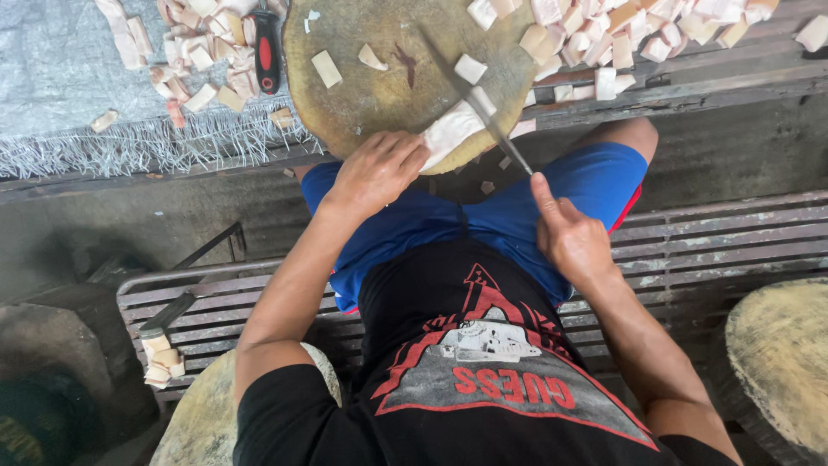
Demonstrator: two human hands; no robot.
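My left hand [377,169] presses a pale slab of fat or meat [450,131] onto the near edge of a round wooden chopping block [379,95]. In my right hand [569,233] I grip the handle of a long knife [474,99]. Its blade lies across the slab and reaches over the block. A few cut pale pieces [327,68] lie loose on the block.
Heaps of cut pale cubes lie at the upper right [621,30] and upper left [203,52]. A red-and-black-handled tool [266,52] rests by the left heap on a grey woven sheet [60,78]. I sit on a slatted metal bench [707,233]. Another round block [780,362] stands at right.
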